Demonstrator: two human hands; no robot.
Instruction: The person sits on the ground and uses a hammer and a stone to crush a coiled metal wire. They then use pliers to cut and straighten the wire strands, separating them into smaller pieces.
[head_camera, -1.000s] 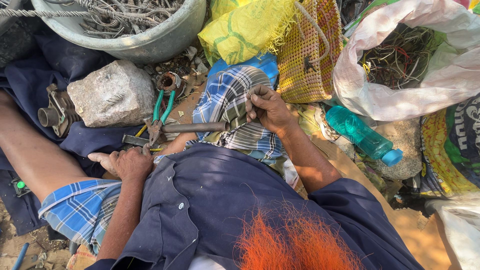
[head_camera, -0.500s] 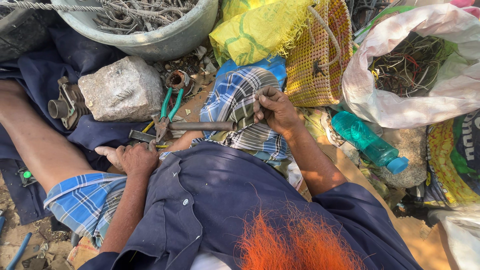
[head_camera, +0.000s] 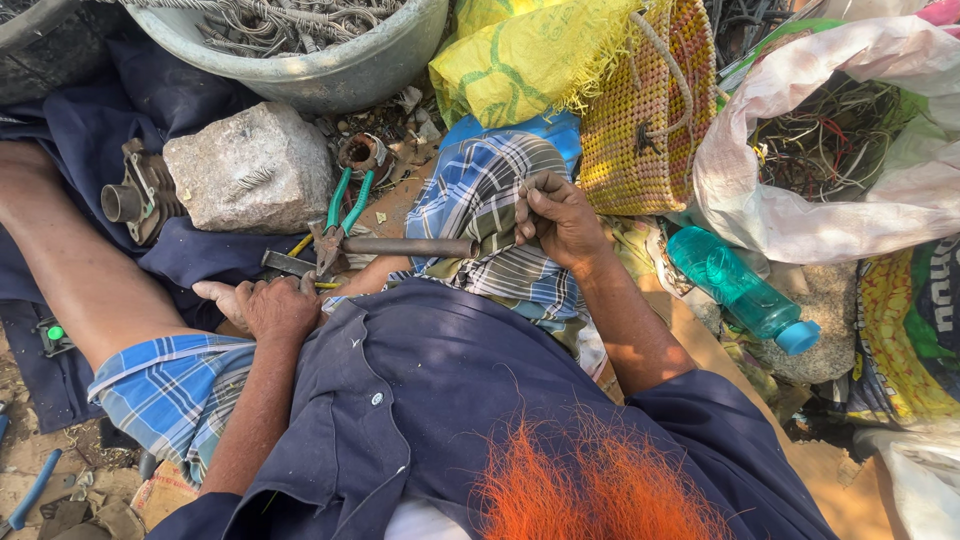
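Metal pipe (head_camera: 410, 246) lies between your hands: your right hand (head_camera: 560, 218) pinches something small just past its end, your left hand (head_camera: 265, 305) rests loosely open by the pliers (head_camera: 340, 212).

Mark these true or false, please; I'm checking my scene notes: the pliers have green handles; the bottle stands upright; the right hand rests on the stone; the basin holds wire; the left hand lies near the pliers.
1. The pliers have green handles: true.
2. The bottle stands upright: false, it lies on its side.
3. The right hand rests on the stone: false, it is up by the checked cloth, pinching a small piece.
4. The basin holds wire: true.
5. The left hand lies near the pliers: true.
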